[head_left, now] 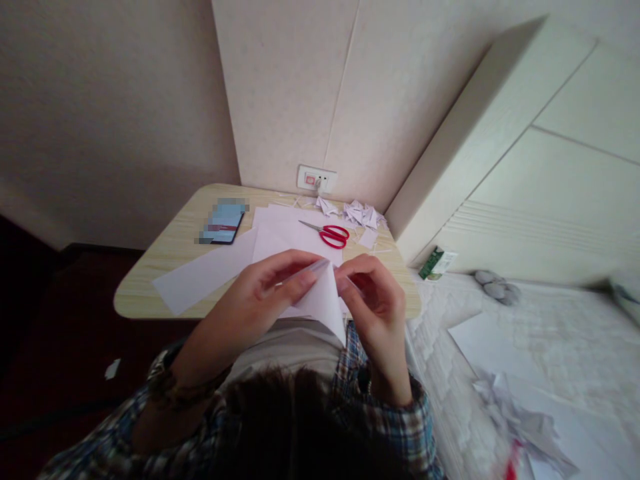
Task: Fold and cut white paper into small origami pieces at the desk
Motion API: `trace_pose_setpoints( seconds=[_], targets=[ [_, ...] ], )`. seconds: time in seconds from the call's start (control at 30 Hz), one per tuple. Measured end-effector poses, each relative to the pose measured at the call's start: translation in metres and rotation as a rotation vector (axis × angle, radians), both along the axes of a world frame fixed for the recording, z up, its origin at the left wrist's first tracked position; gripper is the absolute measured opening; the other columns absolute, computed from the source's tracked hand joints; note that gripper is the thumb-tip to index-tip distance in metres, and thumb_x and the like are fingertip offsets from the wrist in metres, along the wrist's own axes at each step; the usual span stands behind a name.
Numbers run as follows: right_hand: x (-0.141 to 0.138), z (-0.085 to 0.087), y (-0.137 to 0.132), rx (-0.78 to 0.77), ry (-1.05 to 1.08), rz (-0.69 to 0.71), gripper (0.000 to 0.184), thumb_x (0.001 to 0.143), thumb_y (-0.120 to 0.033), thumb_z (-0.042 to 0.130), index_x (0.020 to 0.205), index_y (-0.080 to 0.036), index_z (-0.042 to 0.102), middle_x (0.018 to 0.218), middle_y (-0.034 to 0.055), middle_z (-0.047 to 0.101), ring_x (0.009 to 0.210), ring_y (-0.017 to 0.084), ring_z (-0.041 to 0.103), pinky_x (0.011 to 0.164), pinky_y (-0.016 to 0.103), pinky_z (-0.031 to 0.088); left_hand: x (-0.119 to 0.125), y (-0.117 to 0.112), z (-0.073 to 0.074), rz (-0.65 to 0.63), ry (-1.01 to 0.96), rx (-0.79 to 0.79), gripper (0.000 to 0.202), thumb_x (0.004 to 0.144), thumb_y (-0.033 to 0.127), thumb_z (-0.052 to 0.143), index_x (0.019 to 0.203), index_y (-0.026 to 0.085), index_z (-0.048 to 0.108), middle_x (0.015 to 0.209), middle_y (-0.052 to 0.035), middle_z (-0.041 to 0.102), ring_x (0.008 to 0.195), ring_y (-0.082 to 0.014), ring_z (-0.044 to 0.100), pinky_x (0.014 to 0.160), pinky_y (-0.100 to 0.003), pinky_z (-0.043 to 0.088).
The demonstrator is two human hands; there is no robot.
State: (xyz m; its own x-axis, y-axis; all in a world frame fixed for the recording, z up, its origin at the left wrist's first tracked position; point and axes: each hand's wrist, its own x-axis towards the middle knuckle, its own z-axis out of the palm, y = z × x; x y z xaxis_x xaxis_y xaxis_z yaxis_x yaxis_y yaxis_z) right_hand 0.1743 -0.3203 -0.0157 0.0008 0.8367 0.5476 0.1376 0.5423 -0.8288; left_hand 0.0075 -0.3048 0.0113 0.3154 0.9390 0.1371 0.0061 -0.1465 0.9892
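Observation:
A folded sheet of white paper (323,300) hangs between my hands above the table's front edge, one pointed corner drooping toward me. My left hand (277,287) is closed on it, thumb on the near side and fingers behind. My right hand (373,287) pinches the paper's right edge near the peak, thumb against forefinger. Just beyond lie red-handled scissors (334,235), their blades pointing left, on flat white sheets (280,233). A long paper strip (205,270) slants across the table on the left.
The small wooden table (137,287) also bears a phone (223,223) and small folded paper pieces (361,215) at the back right. A wall socket (316,179) sits behind. On the bed (430,333) are a green-and-white box (437,264), grey round objects (497,287) and crumpled paper (525,417).

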Motion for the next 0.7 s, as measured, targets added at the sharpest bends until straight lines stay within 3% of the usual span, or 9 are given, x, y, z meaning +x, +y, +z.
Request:
trace_pose_setpoints(
  seconds=[0.17, 0.33, 0.5, 0.7],
  targets=[
    [0.0021, -0.0009, 0.0008, 0.024, -0.024, 0.008, 0.018, 0.091, -0.009, 0.059, 0.091, -0.025, 0.067, 0.086, -0.0048, 0.065, 0.079, 0.01, 0.059, 0.071, 0.023, 0.046, -0.003, -0.0025, 0.0054, -0.096, 0.054, -0.008, 0.028, 0.089, 0.039, 0.06, 0.105, 0.021, 0.073, 0.1, -0.0049, 0.076, 0.091, -0.0209, 0.069, 0.081, -0.027, 0.054],
    [0.0047, 0.0013, 0.0008, 0.038, -0.078, 0.001, 0.017, 0.091, -0.01, 0.059, 0.09, -0.024, 0.067, 0.084, -0.004, 0.065, 0.078, 0.011, 0.06, 0.069, 0.023, 0.046, -0.0066, -0.0012, 0.0035, -0.148, 0.031, -0.027, 0.019, 0.087, 0.031, 0.064, 0.102, 0.023, 0.073, 0.1, -0.0017, 0.077, 0.092, -0.0187, 0.071, 0.079, -0.023, 0.056],
    [0.004, 0.0022, -0.0003, 0.009, -0.11, -0.003, 0.013, 0.091, -0.013, 0.059, 0.092, -0.024, 0.065, 0.085, -0.0029, 0.066, 0.078, 0.013, 0.061, 0.07, 0.025, 0.048, -0.0033, 0.0004, -0.0004, -0.116, -0.043, -0.068, 0.014, 0.084, 0.024, 0.068, 0.096, 0.021, 0.074, 0.098, -0.0011, 0.078, 0.093, -0.017, 0.07, 0.077, -0.02, 0.057],
    [0.0029, 0.0031, -0.0051, 0.022, -0.179, -0.034, 0.011, 0.092, -0.016, 0.06, 0.096, -0.025, 0.063, 0.09, -0.0027, 0.068, 0.085, 0.013, 0.062, 0.075, 0.024, 0.049, -0.0036, 0.0002, 0.0003, -0.09, -0.07, -0.107, 0.019, 0.084, 0.033, 0.071, 0.098, 0.022, 0.076, 0.1, -0.0009, 0.078, 0.087, -0.0156, 0.07, 0.069, -0.017, 0.057]
  ],
)
